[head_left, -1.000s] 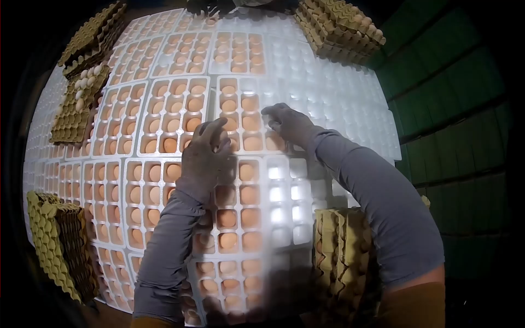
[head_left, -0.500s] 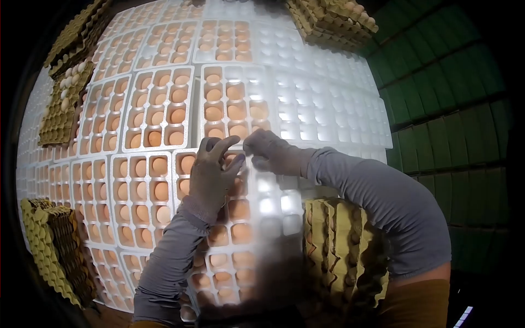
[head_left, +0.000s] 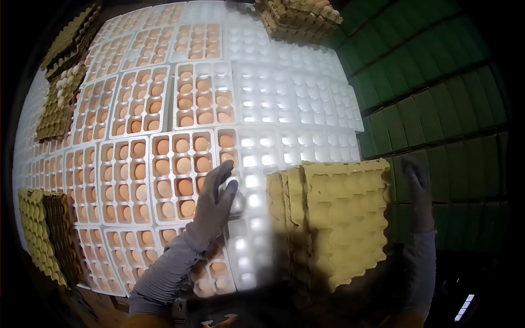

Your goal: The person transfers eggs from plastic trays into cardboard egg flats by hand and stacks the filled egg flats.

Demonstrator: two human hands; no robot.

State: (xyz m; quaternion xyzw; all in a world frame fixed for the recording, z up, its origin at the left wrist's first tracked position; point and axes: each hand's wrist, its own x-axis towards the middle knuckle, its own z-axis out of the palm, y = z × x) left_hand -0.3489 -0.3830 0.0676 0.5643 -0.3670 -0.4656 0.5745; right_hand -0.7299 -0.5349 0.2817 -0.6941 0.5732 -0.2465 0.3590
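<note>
My left hand [head_left: 211, 203], in a grey glove, hovers over a white foam egg tray with its thumb and fingers apart. Nothing shows between them. Just past its fingertips, a brown egg [head_left: 226, 140] rests in a cell of that tray. To the left, a foam tray [head_left: 174, 191] has brown eggs in its visible cells. My right hand [head_left: 419, 186], also gloved, is off to the right with its fingers stretched out. A small gap separates it from the edge of a yellowish pulp egg tray [head_left: 347, 213], which stands tilted against other pulp trays.
Rows of foam trays [head_left: 141, 98] with eggs cover the left side. Unfilled foam trays [head_left: 268, 98] lie to the right. Pulp tray stacks stand at the far edge [head_left: 298, 22], upper left [head_left: 68, 41] and lower left [head_left: 41, 235]. Dark green panels [head_left: 437, 120] line the right.
My right hand has moved from the middle foam tray to the right of the pulp trays. A pulp tray's broad face now shows. My left hand sits lower, and the view has shifted.
</note>
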